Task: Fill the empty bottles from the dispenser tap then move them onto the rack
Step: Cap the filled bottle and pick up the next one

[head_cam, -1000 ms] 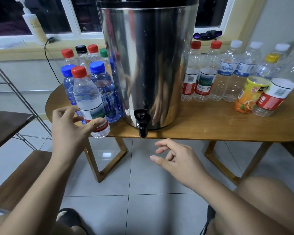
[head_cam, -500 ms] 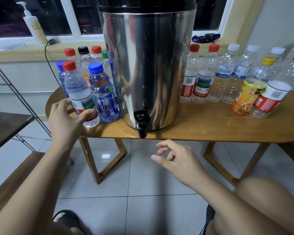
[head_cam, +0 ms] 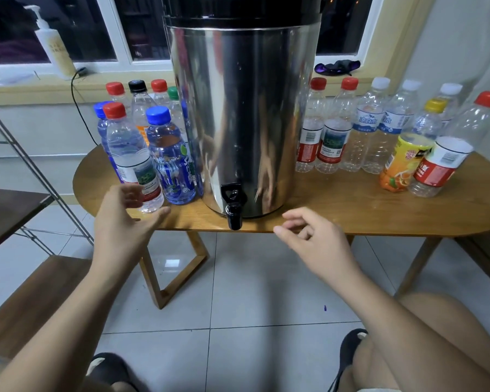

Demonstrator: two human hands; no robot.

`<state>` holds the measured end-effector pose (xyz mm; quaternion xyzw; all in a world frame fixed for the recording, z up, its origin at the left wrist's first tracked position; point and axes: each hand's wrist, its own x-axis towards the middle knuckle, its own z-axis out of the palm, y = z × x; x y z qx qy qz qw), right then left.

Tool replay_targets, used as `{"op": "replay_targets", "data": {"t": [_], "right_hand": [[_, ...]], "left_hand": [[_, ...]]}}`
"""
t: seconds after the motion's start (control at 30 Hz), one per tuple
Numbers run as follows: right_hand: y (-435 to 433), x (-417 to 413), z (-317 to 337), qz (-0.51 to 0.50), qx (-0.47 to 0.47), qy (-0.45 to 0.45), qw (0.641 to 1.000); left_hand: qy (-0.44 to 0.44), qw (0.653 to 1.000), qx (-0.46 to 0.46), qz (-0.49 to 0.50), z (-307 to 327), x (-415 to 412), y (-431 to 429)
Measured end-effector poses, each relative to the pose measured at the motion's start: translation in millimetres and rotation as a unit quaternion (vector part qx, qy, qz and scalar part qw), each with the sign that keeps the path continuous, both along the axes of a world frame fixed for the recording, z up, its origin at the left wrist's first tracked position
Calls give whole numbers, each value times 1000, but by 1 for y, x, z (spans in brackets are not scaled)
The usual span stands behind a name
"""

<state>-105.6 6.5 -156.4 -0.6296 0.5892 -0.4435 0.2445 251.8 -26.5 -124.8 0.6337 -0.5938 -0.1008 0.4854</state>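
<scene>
Clear plastic empty bottles (head_cam: 362,137) are stood upright on the desk (head_cam: 337,205), right of the dispenser (head_cam: 244,123), nearer the right hand (head_cam: 320,244), which is relaxed and grips nothing. The left hand (head_cam: 119,222) is spread empty beside a filled bottle (head_cam: 128,154).

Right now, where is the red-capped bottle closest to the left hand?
In the head view, the red-capped bottle stands near the front left edge of the table, beside the blue-capped bottle left of the dispenser, just beyond the left hand.
</scene>
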Motion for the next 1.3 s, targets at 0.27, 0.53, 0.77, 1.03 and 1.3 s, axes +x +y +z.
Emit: {"op": "replay_targets", "data": {"t": [0.27,0.53,0.77,1.03,1.3], "right_hand": [[-25,-64,48,-145,-89,49,984],[-62,-144,115,-251,-153,146,945],[-83,-186,155,-316,-140,201,917],[-103,-197,149,-317,9,192,929],[-96,-192,121,-297,1,178,938]], "left_hand": [[-16,991,72,-116,-19,-41,15],[-60,979,68,-183,-33,-73,21],[-112,961,96,-233,-43,-88,28],[-146,949,102,-261,-53,-98,38],[-141,948,106,-263,-51,-97,38]]}}
